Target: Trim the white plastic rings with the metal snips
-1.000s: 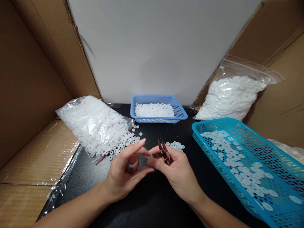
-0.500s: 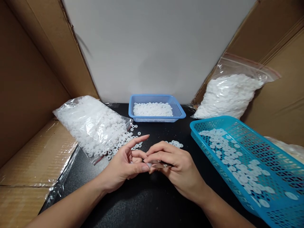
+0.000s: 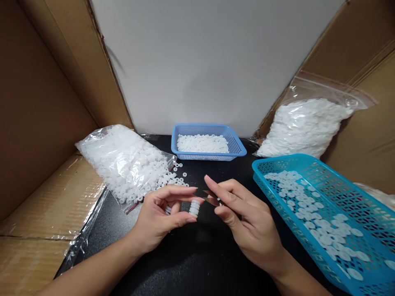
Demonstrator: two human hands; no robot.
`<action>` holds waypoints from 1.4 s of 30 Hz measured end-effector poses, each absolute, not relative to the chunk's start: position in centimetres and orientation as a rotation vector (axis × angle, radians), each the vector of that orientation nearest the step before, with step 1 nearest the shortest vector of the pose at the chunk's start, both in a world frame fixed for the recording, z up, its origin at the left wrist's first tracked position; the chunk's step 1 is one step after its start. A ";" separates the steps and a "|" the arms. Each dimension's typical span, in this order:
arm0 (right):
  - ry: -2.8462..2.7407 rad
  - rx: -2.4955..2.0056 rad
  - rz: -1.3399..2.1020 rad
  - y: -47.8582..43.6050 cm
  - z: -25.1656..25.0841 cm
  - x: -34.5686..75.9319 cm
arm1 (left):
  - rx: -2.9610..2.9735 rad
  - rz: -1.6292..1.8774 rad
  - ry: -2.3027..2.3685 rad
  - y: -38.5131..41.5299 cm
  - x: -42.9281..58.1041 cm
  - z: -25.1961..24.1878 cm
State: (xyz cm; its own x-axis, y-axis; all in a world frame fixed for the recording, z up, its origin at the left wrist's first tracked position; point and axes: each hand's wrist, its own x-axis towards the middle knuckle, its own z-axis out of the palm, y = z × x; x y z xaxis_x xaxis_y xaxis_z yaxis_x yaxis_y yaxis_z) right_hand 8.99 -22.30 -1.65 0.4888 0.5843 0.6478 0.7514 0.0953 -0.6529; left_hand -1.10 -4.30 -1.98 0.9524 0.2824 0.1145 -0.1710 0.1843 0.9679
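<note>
My left hand [image 3: 166, 213] pinches a short stack of white plastic rings [image 3: 194, 209] between thumb and fingertips. Deeper in the curled fingers, more white rings [image 3: 168, 210] show in part. My right hand [image 3: 247, 218] is closed around small metal scissors [image 3: 211, 200], whose parted blades point left toward the stack. A gap separates blades and stack. The handles are hidden in the hand. Behind my left hand, loose white rings [image 3: 173, 179] spill from an open clear bag [image 3: 123, 162].
A small blue basket [image 3: 210, 156] of white rings stands at the back. To the right, a larger turquoise basket [image 3: 277, 213] holds flat white discs [image 3: 324, 230]. A filled zip bag [image 3: 305, 123] leans behind it. Cardboard walls [image 3: 40, 74] flank the black table [image 3: 185, 263].
My hands have come apart, and the scissors have moved right, away from the rings. The stack in my left hand now stands more upright and in plain sight. The whole view has shifted slightly.
</note>
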 end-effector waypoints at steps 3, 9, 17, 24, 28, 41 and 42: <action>-1.243 -1.625 -0.382 -22.3 -1.7 8.9 | 1.365 0.360 0.129 -4.3 -1.1 -2.0; -1.380 -1.734 -0.568 -22.5 -1.7 8.5 | 1.255 0.391 0.174 -4.4 -1.2 -1.9; -1.416 -1.816 -0.653 -22.3 -1.7 8.3 | 1.147 0.339 0.275 -4.8 -1.0 -1.8; -1.426 -1.826 -0.675 -22.2 -1.9 8.1 | 1.220 0.398 0.274 -4.7 -1.0 -1.9; -1.433 -1.833 -0.699 -22.2 -1.9 8.1 | 1.277 0.408 0.281 -4.7 -1.1 -2.1; -1.473 -1.844 -0.720 -22.5 -1.7 8.1 | 1.340 0.408 0.249 -4.5 -1.4 -2.1; -1.474 -1.845 -0.721 -22.5 -1.7 8.1 | 1.340 0.407 0.247 -4.5 -1.3 -2.1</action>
State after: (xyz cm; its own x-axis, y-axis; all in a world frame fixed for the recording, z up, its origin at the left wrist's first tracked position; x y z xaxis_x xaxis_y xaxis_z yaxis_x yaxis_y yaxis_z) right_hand 8.12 -22.46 -1.67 0.2125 0.6131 0.7609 0.9770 -0.1469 -0.1544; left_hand -1.33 -4.52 -2.08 0.9045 0.4225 0.0581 -0.1436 0.1735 0.9743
